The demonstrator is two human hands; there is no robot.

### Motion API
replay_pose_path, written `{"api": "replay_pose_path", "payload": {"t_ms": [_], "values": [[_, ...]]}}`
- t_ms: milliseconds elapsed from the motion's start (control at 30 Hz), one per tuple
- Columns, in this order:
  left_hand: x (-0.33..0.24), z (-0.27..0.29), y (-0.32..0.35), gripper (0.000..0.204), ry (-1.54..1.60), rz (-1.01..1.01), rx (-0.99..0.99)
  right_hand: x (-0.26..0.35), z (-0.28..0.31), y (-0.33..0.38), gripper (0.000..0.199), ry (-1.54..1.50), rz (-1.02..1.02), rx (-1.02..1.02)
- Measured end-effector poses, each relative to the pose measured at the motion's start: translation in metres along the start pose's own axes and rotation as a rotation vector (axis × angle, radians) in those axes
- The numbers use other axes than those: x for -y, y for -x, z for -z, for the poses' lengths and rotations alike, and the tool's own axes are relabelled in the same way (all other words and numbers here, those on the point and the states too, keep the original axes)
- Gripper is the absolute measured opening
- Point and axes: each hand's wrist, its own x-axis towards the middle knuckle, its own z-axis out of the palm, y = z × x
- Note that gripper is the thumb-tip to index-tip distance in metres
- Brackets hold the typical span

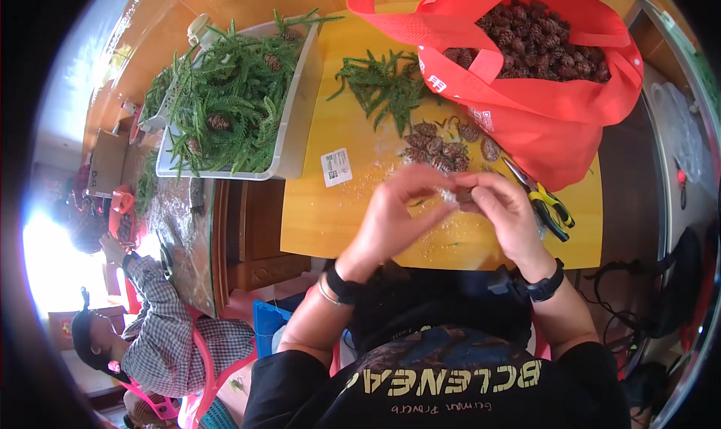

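My right hand (505,210) pinches a brown pine cone (466,197) above the yellow table (330,222). Fingers and thumb of my left hand (405,207) close at the cone's left side, on a small white fluffy bit (447,195). Just beyond both hands lies a cluster of pine cones (439,150), some with pale tips. One loose cone (490,149) rests to its right. Scissors with yellow and black handles (552,207) lie right of my right hand. Green artificial fir sprigs (383,87) spread on the table farther back.
A red bag (526,102) full of pine cones stands at the back right. At left, a white bin (297,106) holds green branches and a few cones. A paper label (336,167) and white crumbs lie on the table. Another person (169,324) sits at a side table, far left.
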Motion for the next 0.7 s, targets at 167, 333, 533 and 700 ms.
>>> {"api": "replay_pose_path", "payload": {"t_ms": [167, 333, 533, 700], "values": [[0.019, 0.033, -0.058, 0.025, -0.38, -0.103, -0.228, 0.004, 0.011, 0.0, 0.022, 0.096, -0.009, 0.007], [0.07, 0.038, -0.097, 0.025, -1.061, -0.196, -0.188, -0.002, 0.016, 0.0, 0.022, 0.131, -0.014, 0.043], [0.053, 0.043, -0.113, 0.014, -0.915, -0.114, -0.107, -0.002, 0.019, 0.0, 0.019, 0.152, -0.03, 0.085], [0.03, 0.061, -0.098, 0.015, -0.462, -0.04, -0.312, -0.002, 0.019, 0.0, 0.019, 0.156, -0.052, 0.09]]}}
